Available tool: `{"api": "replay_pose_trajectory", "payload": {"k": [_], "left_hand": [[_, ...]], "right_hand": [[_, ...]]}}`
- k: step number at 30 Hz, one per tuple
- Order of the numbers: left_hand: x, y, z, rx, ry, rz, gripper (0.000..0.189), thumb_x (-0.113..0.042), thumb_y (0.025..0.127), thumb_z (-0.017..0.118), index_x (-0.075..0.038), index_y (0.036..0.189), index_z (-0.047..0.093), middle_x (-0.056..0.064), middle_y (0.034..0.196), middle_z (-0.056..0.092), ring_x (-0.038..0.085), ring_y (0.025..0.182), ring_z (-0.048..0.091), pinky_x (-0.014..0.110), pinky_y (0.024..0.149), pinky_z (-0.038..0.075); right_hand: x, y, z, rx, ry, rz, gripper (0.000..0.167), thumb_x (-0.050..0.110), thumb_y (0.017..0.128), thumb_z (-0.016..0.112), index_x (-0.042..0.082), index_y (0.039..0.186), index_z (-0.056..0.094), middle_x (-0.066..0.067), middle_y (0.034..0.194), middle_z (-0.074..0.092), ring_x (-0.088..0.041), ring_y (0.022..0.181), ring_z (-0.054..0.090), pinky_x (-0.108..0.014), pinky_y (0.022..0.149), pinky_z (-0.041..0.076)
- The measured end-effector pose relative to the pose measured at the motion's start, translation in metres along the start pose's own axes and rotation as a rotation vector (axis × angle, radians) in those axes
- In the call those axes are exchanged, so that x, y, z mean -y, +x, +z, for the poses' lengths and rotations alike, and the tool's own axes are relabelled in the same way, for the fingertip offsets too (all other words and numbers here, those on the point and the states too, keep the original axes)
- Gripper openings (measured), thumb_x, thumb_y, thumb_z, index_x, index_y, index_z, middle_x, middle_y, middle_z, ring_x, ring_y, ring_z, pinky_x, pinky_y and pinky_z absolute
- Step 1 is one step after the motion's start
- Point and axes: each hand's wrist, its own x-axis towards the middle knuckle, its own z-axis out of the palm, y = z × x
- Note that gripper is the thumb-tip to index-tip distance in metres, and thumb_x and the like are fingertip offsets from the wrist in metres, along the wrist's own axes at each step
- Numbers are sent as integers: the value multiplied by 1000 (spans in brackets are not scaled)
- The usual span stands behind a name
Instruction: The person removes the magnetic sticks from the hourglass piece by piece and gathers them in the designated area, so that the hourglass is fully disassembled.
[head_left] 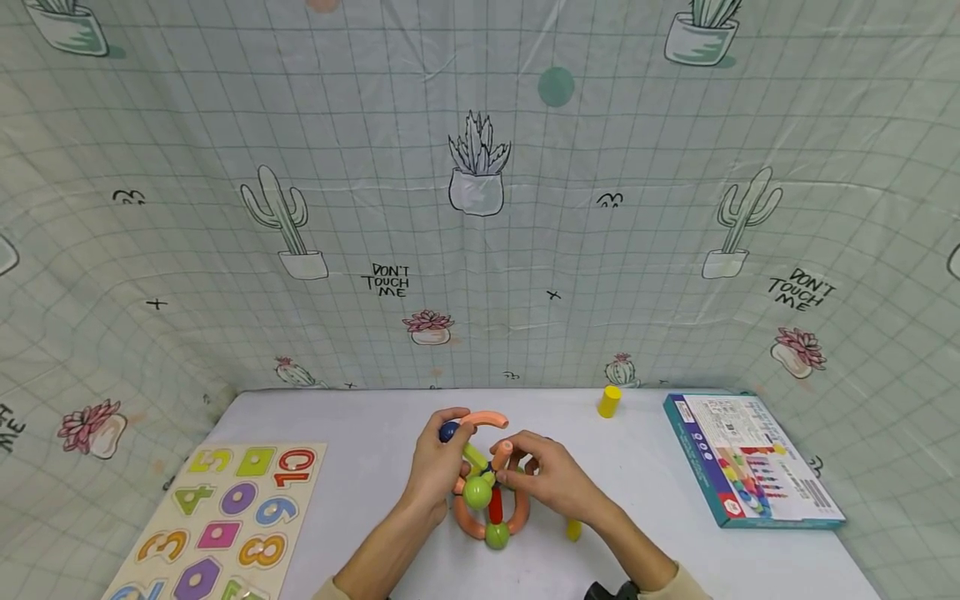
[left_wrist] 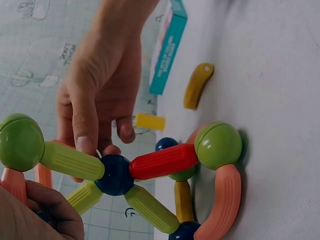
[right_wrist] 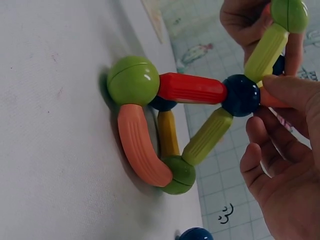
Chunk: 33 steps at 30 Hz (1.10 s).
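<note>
A magnetic ball-and-stick structure stands on the white table, with curved orange sticks (left_wrist: 227, 202) in its base. A red stick (right_wrist: 192, 89) and yellow-green sticks (right_wrist: 207, 136) lean up to a dark blue ball (right_wrist: 241, 95). Above it another yellow-green stick leads to a green ball (left_wrist: 21, 142). My left hand (head_left: 437, 462) grips the upper left of the structure, its fingers around a blue ball (head_left: 448, 431) beside a curved orange stick (head_left: 486, 418). My right hand (head_left: 553, 477) pinches a short orange stick (head_left: 502, 454) beside the dark blue ball, between thumb and fingers.
A yellow cylinder (head_left: 610, 402) stands at the back of the table. By my right forearm lies a curved yellow stick (left_wrist: 198, 86). A toy box (head_left: 757, 458) lies on the right, a number puzzle board (head_left: 251, 500) on the left. Patterned cloth hangs behind.
</note>
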Motion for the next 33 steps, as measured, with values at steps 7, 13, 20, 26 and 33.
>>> {"api": "replay_pose_trajectory", "payload": {"k": [7, 13, 20, 26, 33], "left_hand": [[-1, -2, 1, 8, -7, 2, 41, -33, 105, 55, -13, 140, 48, 10, 122, 59, 11, 56, 45, 18, 41, 36], [-2, 0, 1, 2, 2, -5, 39, -31, 105, 54, -13, 139, 49, 9, 122, 61, 11, 57, 45, 19, 42, 37], [-2, 0, 1, 1, 6, 2, 40, -29, 105, 54, -11, 140, 49, 10, 123, 61, 11, 57, 46, 20, 44, 39], [-2, -1, 0, -4, 8, 3, 39, -30, 105, 55, -11, 139, 50, 10, 118, 62, 11, 56, 46, 19, 43, 39], [-2, -2, -1, -8, 5, 7, 38, -31, 105, 55, -12, 138, 50, 10, 118, 61, 10, 56, 46, 18, 42, 38]], "right_hand": [[1, -1, 1, -28, 0, 3, 15, 30, 95, 72, 23, 108, 69, 8, 105, 68, -11, 89, 62, -29, 77, 53], [7, 0, 0, -40, -28, 13, 14, 28, 94, 73, 22, 107, 69, 10, 98, 69, -12, 81, 60, -29, 73, 52], [2, 1, -1, -39, -65, -3, 17, 34, 94, 72, 23, 107, 70, 12, 96, 68, -10, 82, 62, -28, 73, 52], [2, 2, 0, -34, -74, -31, 17, 33, 97, 68, 22, 109, 69, 12, 97, 69, -8, 86, 64, -26, 75, 54], [1, 2, 1, -32, -72, -30, 17, 35, 97, 67, 21, 108, 69, 12, 96, 69, -7, 83, 64, -27, 74, 55]]}}
